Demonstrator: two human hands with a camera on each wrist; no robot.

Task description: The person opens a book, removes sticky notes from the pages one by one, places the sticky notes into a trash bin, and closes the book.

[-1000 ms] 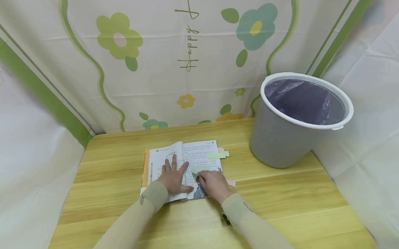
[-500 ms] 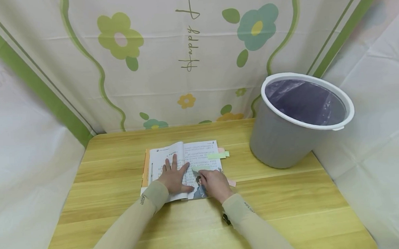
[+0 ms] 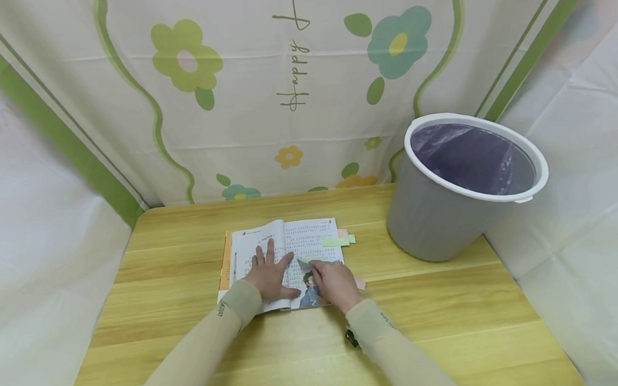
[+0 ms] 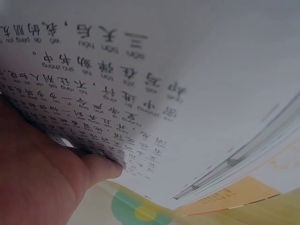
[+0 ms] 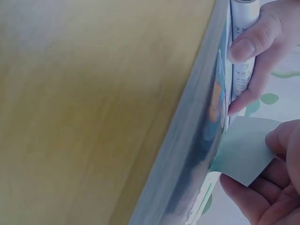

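An open book (image 3: 308,231) with printed pages lies on the table. My left hand (image 3: 265,278) rests flat on its left page, fingers spread and thumb across the fold. Over the right page my right hand (image 3: 338,284) pinches one end of a pale green sticky note (image 5: 246,147) between thumb and fingers. That note stands up from the page in the right wrist view, its far end still at the paper. Beside it is a printed picture of a dark-haired figure (image 3: 309,290). In the left wrist view the left hand's fingertips are hidden.
A green sticky tab (image 3: 335,241) and pink tabs (image 3: 360,284) stick out past the book's right edge. To the right stands a grey trash bin (image 3: 433,221) with a white rim and dark liner. A flowered curtain (image 3: 241,120) hangs behind the wooden table (image 3: 178,319).
My right hand has shifted slightly right, lifting the green sticky note further off the page and uncovering more of the printed figure. The left hand has stayed in place.
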